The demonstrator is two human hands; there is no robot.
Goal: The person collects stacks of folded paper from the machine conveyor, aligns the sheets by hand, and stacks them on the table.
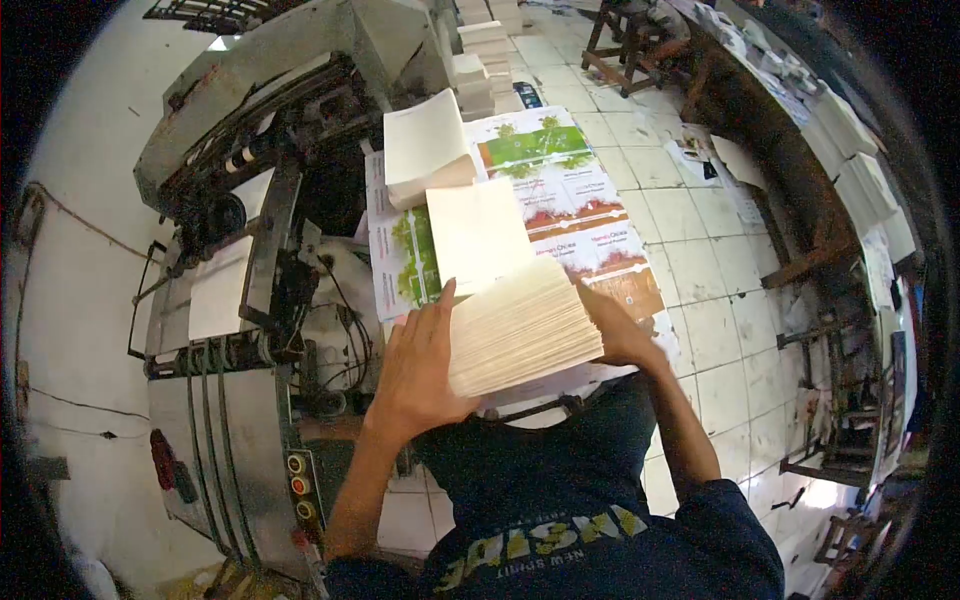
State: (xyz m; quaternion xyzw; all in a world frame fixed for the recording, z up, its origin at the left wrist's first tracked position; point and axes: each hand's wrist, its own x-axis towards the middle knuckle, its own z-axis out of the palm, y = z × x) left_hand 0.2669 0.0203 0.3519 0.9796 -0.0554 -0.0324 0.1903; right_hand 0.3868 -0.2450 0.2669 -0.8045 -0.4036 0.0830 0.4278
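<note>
Between my two hands is a thick stack of cream paper [525, 330], its layered edges facing me. My left hand [420, 360] presses along the stack's left side, fingers pointing away from me. At the right end, my right hand [612, 328] wraps round the corner, with part of its fingers hidden. Just beyond lies a flatter pile of cream sheets [480, 235], touching or partly under the held stack. A taller block of paper [428, 145] stands behind it at the far left of the table. All of them rest on printed sheets [590, 225] with green and brown designs.
A printing machine [330, 90] stands close on my left, with a sheet [220, 290] on its tray and push buttons [300, 485] low on its side. More paper stacks [480, 65] stand on the floor ahead. A long bench [780, 130] with paper piles runs along the right.
</note>
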